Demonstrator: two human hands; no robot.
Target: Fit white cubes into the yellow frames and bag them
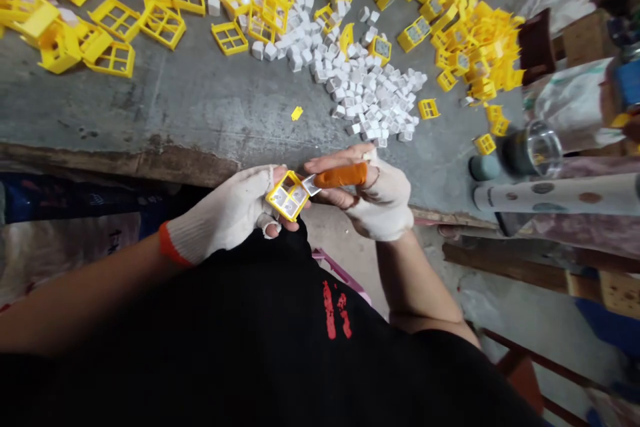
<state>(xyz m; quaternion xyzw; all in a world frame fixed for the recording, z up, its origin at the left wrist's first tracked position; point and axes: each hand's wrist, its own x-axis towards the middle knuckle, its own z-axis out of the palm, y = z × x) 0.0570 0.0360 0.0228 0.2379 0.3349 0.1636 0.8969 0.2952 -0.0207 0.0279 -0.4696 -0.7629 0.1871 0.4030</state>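
My left hand (240,203), in a white fingerless glove with an orange cuff, grips a small yellow plastic frame (289,197) divided into compartments. White pieces fill three of its compartments; the one at the upper side looks unfilled. In my right hand (373,193), also gloved and with an orange cover on one finger, a small whitish translucent cube-like piece (311,185) is pinched. This piece touches or nearly touches the frame's right edge. Both hands are held in front of my body at the table's near edge.
A heap of small white pieces (370,90) lies on the grey table (200,107) beyond my hands. Yellow frames (117,19) are piled at the far left, and more yellow frames (493,47) at the right. A clear cup (544,148) and a white roll (555,196) are farther right.
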